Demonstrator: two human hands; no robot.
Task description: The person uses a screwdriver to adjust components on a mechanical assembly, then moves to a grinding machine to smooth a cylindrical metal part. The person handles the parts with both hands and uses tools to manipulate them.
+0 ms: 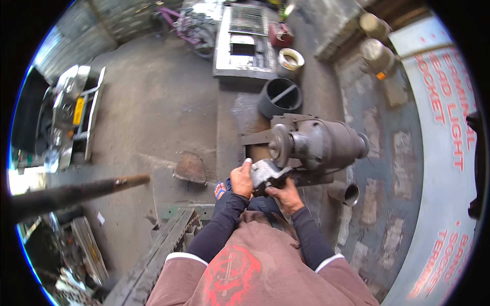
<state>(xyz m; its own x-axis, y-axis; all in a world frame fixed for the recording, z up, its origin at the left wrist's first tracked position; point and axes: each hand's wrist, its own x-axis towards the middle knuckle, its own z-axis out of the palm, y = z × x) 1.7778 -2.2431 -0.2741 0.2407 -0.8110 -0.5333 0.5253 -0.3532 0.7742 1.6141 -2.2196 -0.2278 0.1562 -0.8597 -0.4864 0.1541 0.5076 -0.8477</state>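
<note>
My left hand [241, 180] is closed round the left side of a grey metal part [266, 172], its thumb on top. At the part's right end, my right hand [287, 197] grips with thumb and fingers. The part is a blocky casting with a dark underside; its exact kind cannot be made out. Just beyond it is the wheel [279, 145] of a grey bench grinder [329, 144], whose round motor body lies to the right. The part sits right at the wheel's near edge; whether they touch is unclear.
Beyond the grinder stand a black cylindrical bucket [280, 98], a white tub [290, 60], a red can [280, 34] and a metal cabinet [245, 66]. A short pipe [344, 194] lies right. Left are a vehicle front [76, 112], a long rod [92, 189] and a steel beam [153, 255].
</note>
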